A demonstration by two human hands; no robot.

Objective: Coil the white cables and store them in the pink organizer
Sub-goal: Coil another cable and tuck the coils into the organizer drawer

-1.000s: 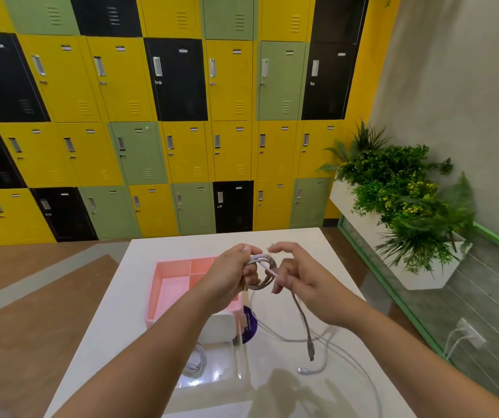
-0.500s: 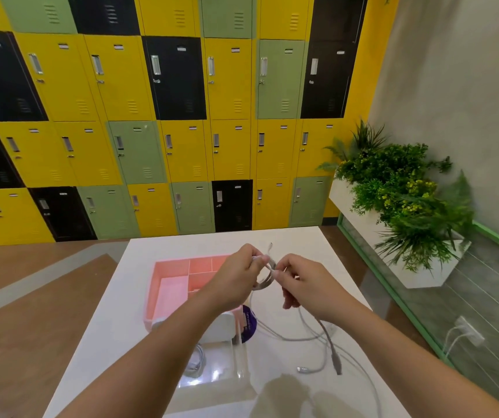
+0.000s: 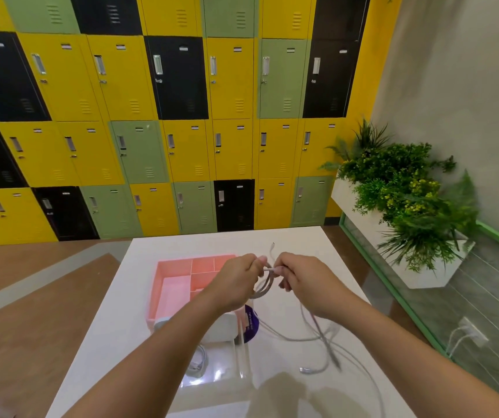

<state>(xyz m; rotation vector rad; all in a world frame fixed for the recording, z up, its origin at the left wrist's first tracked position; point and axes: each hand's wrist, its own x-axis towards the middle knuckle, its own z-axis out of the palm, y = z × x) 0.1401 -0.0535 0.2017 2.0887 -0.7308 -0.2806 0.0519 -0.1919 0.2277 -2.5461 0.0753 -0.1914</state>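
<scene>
Over the right edge of the pink organizer [image 3: 174, 268], your left hand [image 3: 236, 282] and right hand [image 3: 305, 282] pinch the white cable [image 3: 262, 292] — fingers curled.

Both hands, left [image 3: 236, 282] and right [image 3: 305, 282], gripping a white cable coil [image 3: 265, 286] above the pink organizer [image 3: 169, 285].

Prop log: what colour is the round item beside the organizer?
The round item is purple; head view shows it best.
</scene>
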